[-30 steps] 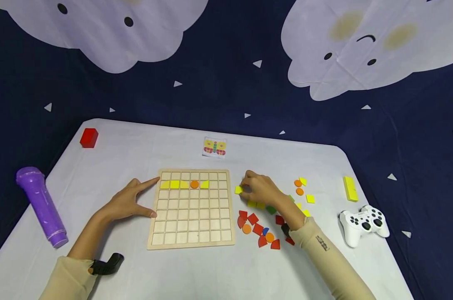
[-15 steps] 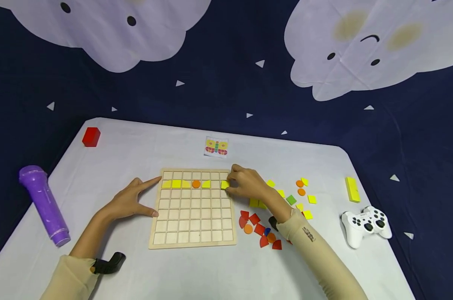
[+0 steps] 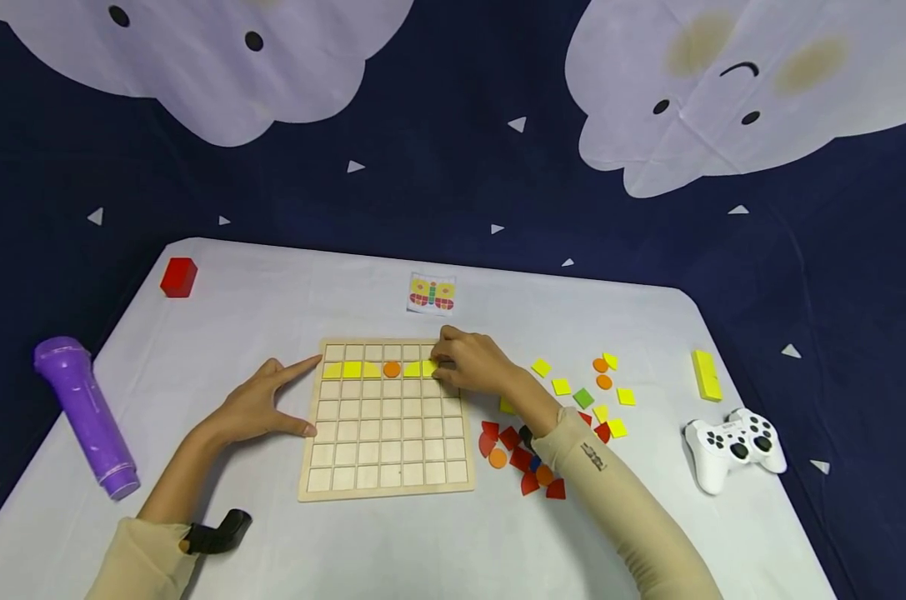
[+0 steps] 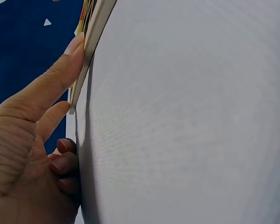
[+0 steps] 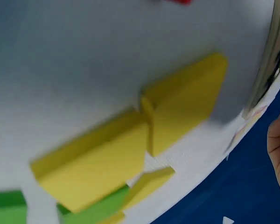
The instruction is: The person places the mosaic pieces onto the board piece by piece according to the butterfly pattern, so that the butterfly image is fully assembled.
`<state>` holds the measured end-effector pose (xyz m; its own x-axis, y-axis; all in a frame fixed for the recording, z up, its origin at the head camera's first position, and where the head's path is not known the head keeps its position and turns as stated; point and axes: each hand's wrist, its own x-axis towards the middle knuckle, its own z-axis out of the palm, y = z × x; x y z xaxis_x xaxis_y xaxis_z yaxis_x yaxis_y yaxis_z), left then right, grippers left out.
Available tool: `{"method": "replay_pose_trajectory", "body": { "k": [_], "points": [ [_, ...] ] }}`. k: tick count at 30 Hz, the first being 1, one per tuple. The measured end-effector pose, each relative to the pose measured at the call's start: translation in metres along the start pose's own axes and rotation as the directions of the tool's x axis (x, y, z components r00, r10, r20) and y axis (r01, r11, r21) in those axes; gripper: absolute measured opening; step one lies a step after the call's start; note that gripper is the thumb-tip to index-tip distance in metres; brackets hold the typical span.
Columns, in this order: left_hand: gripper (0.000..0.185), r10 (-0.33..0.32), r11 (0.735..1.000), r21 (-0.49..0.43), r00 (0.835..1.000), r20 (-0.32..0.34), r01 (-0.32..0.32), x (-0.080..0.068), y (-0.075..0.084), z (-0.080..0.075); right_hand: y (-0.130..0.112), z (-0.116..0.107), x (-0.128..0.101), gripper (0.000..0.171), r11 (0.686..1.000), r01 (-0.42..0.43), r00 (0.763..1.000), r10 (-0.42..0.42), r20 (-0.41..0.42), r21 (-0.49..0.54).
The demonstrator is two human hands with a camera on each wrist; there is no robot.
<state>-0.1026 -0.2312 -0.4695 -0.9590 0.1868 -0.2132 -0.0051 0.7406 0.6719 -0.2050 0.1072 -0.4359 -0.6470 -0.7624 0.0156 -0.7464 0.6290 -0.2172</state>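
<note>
A wooden grid board (image 3: 387, 430) lies mid-table. Along its second row sit a yellow square tile (image 3: 352, 369), an orange disc (image 3: 392, 369) and yellow curved pieces, one of them a quarter piece (image 3: 412, 369). My right hand (image 3: 477, 362) pinches another yellow square tile (image 3: 428, 368) over that row, just right of the quarter piece; its fingers partly cover the tile. My left hand (image 3: 253, 404) touches the board's left edge with straight index finger and thumb. In the left wrist view, the other fingers (image 4: 65, 163) are curled near the white cloth.
Loose yellow tiles (image 3: 561, 387), a green tile (image 3: 583, 399) and red pieces (image 3: 520, 459) lie right of the board. Behind it is a butterfly picture card (image 3: 432, 294). Around stand a purple microphone-shaped object (image 3: 88, 421), red block (image 3: 178, 277), yellow block (image 3: 707, 376) and white game controller (image 3: 733, 450).
My right hand has carried the yellow square tile leftward from beside the board, over its right edge, to the second row beside the quarter piece. My left hand stays at the board's edge.
</note>
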Motion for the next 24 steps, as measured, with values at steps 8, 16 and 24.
{"method": "replay_pose_trajectory", "body": {
  "k": [8,16,24],
  "points": [
    [0.113,0.011,1.0,-0.007,1.0,-0.005,-0.011,-0.001,0.001,0.0,-0.01,-0.002,0.002,0.014,0.964,0.124,0.99,-0.135,-0.032,-0.236],
    [0.113,0.006,1.0,-0.011,1.0,0.0,-0.006,-0.001,0.0,0.001,-0.004,-0.005,-0.008,0.022,0.999,-0.014,0.999,0.016,0.034,-0.048],
    [0.113,0.0,1.0,-0.006,1.0,0.002,0.0,-0.001,0.002,0.0,0.024,-0.021,-0.044,0.027,0.986,-0.139,0.99,0.14,0.0,0.094]
  ]
}}
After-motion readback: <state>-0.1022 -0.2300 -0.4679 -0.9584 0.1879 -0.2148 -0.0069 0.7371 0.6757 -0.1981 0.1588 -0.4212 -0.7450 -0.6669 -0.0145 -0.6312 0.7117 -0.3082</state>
